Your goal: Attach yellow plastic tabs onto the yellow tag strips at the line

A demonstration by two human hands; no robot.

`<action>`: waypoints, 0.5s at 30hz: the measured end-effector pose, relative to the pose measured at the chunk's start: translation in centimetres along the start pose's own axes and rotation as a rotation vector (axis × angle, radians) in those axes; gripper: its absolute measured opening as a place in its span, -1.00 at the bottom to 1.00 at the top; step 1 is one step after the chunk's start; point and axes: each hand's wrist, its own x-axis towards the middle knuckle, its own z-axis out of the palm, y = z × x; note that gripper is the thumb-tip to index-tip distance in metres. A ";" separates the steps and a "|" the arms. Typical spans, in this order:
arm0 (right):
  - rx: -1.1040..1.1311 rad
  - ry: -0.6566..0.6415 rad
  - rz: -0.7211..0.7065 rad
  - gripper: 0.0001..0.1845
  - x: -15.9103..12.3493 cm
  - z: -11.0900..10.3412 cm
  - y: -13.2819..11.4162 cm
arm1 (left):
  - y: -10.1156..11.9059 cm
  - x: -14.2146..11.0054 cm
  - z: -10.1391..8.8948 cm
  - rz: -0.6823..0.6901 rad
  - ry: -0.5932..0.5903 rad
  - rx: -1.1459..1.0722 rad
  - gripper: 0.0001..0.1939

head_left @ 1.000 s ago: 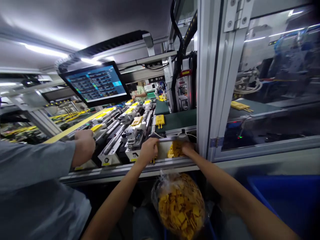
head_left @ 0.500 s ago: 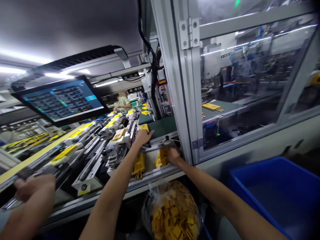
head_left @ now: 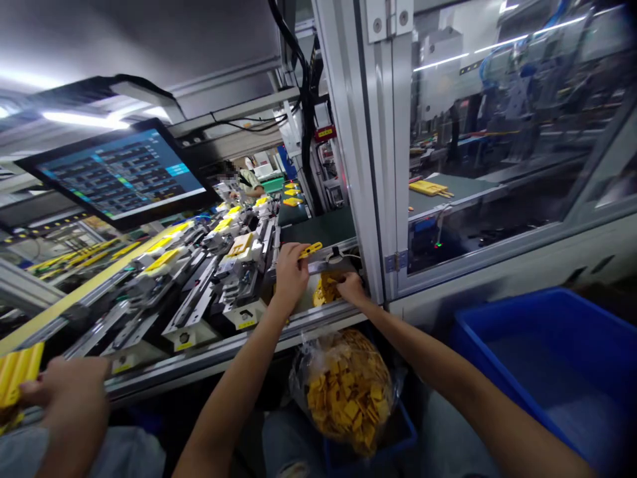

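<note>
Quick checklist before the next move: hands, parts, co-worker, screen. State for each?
1. Left hand has the yellow part: ok, it sticks out between thumb and fingers.
2. Right hand at the yellow pile: ok.
3. Single piece gripped by right hand: cannot tell, too small.
4. More pieces in the plastic bag: ok, many visible.
5. Co-worker's hand apart from both: ok, far left.
6. Screen readings: cannot tell, lit but illegible.
</note>
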 end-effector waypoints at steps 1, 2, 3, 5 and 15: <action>0.039 0.006 0.003 -0.75 -0.6 -0.1 0.3 | 0.6 -0.7 -0.9 -0.090 0.079 -0.067 -0.82; 0.065 0.007 0.008 -0.75 -1.4 -0.3 0.8 | 1.2 -1.6 -1.8 -0.204 0.138 -0.146 -0.83; 0.101 0.001 0.012 -0.74 -2.4 -0.4 1.4 | 1.7 -2.8 -2.6 -0.335 0.176 -0.240 -0.81; 0.252 -0.023 0.018 -0.69 -4.6 -1.0 3.0 | 2.3 -6.1 -3.6 -0.623 0.190 -0.483 -0.70; 0.730 -0.170 0.208 -0.49 -16.9 -5.8 11.1 | 8.1 -26.1 0.3 -1.552 -0.627 -1.190 -0.43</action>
